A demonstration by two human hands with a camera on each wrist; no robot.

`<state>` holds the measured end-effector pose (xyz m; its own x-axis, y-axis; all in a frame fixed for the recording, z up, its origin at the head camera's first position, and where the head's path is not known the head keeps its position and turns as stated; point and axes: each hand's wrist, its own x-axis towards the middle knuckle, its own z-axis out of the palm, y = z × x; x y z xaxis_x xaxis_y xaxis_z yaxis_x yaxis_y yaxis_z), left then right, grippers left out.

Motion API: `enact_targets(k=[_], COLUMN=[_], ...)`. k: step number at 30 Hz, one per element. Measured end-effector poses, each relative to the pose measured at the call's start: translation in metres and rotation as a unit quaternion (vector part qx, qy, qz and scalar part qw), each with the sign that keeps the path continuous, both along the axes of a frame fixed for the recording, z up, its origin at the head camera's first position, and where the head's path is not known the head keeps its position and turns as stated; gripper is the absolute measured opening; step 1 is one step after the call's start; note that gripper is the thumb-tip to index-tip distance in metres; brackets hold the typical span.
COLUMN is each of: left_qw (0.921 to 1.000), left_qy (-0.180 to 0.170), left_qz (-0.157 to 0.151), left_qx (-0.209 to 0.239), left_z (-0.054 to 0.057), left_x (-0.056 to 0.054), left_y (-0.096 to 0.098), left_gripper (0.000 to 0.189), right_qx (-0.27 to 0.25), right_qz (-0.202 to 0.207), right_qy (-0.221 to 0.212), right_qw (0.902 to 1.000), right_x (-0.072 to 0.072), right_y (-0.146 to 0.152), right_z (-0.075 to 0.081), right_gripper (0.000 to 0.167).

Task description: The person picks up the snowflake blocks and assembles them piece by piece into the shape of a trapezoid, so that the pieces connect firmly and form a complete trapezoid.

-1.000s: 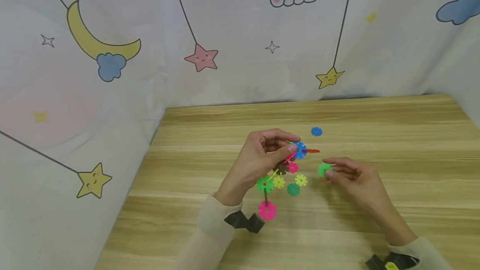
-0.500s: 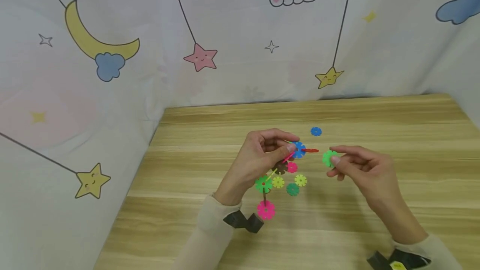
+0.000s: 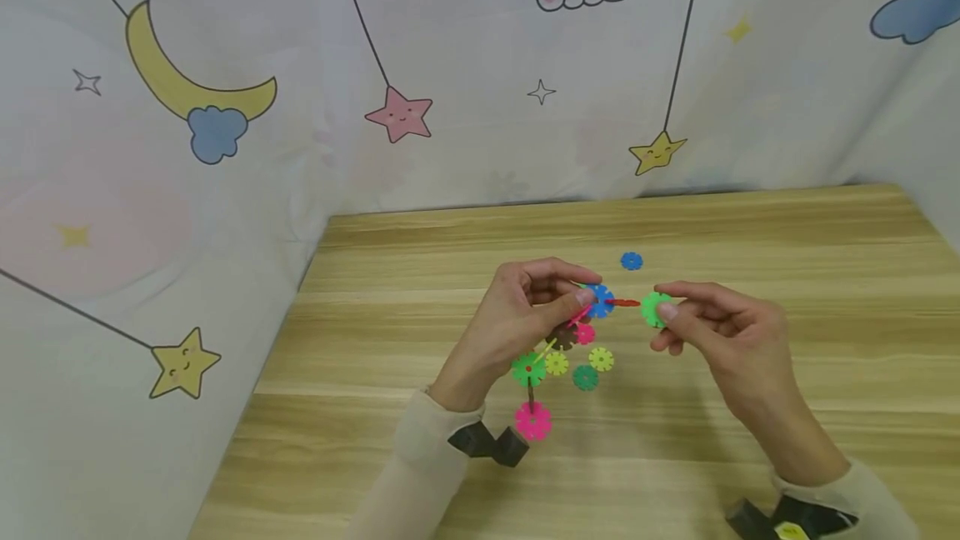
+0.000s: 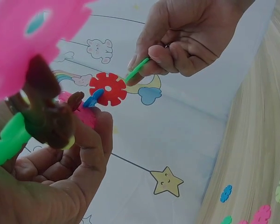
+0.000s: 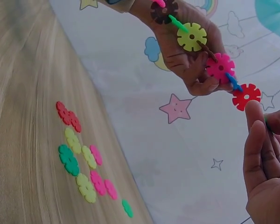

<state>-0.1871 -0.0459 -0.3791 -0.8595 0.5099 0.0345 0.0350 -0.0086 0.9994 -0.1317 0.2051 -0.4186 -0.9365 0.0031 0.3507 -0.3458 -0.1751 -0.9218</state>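
Note:
My left hand (image 3: 517, 319) pinches a chain of notched plastic snowflake discs near its far end. At that end are a blue disc (image 3: 600, 301) and a red disc (image 5: 246, 97), which appears edge-on in the head view. The chain runs back through pink, brown, yellow and green discs to a pink disc (image 3: 533, 421). Between thumb and fingers my right hand (image 3: 738, 348) pinches a loose bright green disc (image 3: 656, 309). Its edge meets or nearly meets the red disc's rim in the left wrist view; whether their slots interlock I cannot tell.
Loose discs lie on the wooden table (image 3: 375, 290): a blue one (image 3: 632, 261) toward the back, a dark green one (image 3: 586, 377) and a yellow one (image 3: 601, 358) beneath the hands, and red ones (image 5: 68, 116) in the right wrist view. A printed cloth (image 3: 480, 148) hangs behind.
My right hand has risen and then shifted left, bringing the green disc up to the red disc's free edge. The left hand and its chain have stayed almost still.

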Motion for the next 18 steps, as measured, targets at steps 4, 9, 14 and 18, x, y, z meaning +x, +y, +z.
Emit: enact_targets(k=[4, 9, 14, 18], left_qw=[1.0000, 1.0000, 0.9999, 0.9999], left_qy=[0.005, 0.007, 0.012, 0.013], left_qz=[-0.001, -0.003, 0.001, 0.005], left_qx=[0.001, 0.000, -0.002, -0.006], left_z=[-0.0012, -0.0021, -0.0015, -0.0002], left_x=[-0.0002, 0.0000, -0.0001, 0.0001], left_y=[0.0005, 0.0005, 0.0004, 0.0000], left_gripper=[0.021, 0.020, 0.020, 0.020], right_qx=[-0.006, -0.006, -0.010, -0.013], right_qz=[0.005, 0.008, 0.010, 0.010], right_qy=[0.000, 0.001, 0.006, 0.011], right_qw=[1.0000, 0.9999, 0.9999, 0.9998], right_x=[-0.0002, -0.0008, -0.0014, -0.0015], right_y=[-0.0022, -0.0036, -0.0036, -0.0040], right_z=[0.0013, 0.0019, 0.0024, 0.0027], right_gripper=[0.020, 0.020, 0.021, 0.022])
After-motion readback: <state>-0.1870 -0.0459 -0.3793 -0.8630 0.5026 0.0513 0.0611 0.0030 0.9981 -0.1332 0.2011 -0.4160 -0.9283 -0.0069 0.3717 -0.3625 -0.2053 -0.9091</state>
